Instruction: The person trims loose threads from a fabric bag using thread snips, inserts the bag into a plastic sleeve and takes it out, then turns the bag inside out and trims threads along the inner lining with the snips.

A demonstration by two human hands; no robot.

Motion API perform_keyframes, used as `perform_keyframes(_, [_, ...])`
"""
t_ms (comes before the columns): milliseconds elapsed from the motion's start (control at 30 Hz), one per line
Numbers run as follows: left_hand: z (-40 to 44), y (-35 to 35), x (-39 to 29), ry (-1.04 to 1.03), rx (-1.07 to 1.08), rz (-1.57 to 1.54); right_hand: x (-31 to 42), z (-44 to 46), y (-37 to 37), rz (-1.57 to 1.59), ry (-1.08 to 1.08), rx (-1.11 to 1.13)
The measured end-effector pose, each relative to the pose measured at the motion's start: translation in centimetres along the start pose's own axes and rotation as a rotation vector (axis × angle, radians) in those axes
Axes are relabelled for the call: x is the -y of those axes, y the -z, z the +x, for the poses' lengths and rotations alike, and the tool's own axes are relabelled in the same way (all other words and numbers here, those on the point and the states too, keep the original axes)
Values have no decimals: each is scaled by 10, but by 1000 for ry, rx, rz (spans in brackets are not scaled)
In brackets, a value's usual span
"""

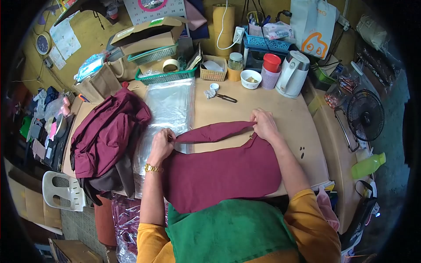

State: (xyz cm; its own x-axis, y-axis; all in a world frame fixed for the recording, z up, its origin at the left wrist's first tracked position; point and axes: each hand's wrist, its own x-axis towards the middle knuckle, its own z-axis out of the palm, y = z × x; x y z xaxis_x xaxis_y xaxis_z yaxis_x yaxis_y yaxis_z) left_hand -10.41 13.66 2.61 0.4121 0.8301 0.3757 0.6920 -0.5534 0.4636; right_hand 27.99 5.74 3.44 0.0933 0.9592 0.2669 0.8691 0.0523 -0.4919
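Observation:
A maroon apron (219, 175) is spread in front of me, its lower part hanging over the table's near edge against my green front. Its neck strap (215, 132) is stretched between my two hands. My left hand (163, 142), with a gold watch on the wrist, pinches the strap's left end at the upper left corner. At the upper right corner my right hand (265, 125) is closed on the other end. A small brass-coloured fitting (251, 136) shows just below it. The fingertips of both hands are partly hidden.
Crumpled maroon cloth (107, 131) is heaped at left beside clear plastic bags (171, 103). Black-handled snips (226, 98) lie ahead. Toward the back stand a white kettle (293, 74), a small bowl (251, 79) and green baskets (169, 76). A black fan (365, 115) is at right.

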Motion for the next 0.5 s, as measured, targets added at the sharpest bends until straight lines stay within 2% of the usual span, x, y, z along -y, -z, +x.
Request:
perform_keyframes(33, [4,0,-6,153,109,-43,2,0,1,-3,0,-1])
perform_keyframes(67, [6,0,-13,305,218,-87,5,1,2,-134,-5,-4])
perform_keyframes(100, [6,-1,-19,305,217,-90,11,1,4,-266,-10,-6])
perform_keyframes(167, [5,-4,-28,183,108,-58,52,-6,10,-286,50,-100])
perform_keyframes(200, [3,-12,-26,76,26,-30,69,-7,6,-203,199,-89])
perform_keyframes(233, [1,-11,-36,82,26,-28,85,-9,-3,-115,346,-76])
perform_keyframes(300, [-2,-1,-68,-60,-16,-24,124,-12,-30,-3,517,-189])
perform_keyframes(367, [-9,4,-81,-59,20,-67,144,-9,-48,99,671,-182])
perform_keyframes(433, [-11,19,-80,-53,44,-106,146,-8,-62,79,711,-219])
perform_keyframes(500, [-13,44,-62,38,185,-554,143,-11,-67,136,731,-225])
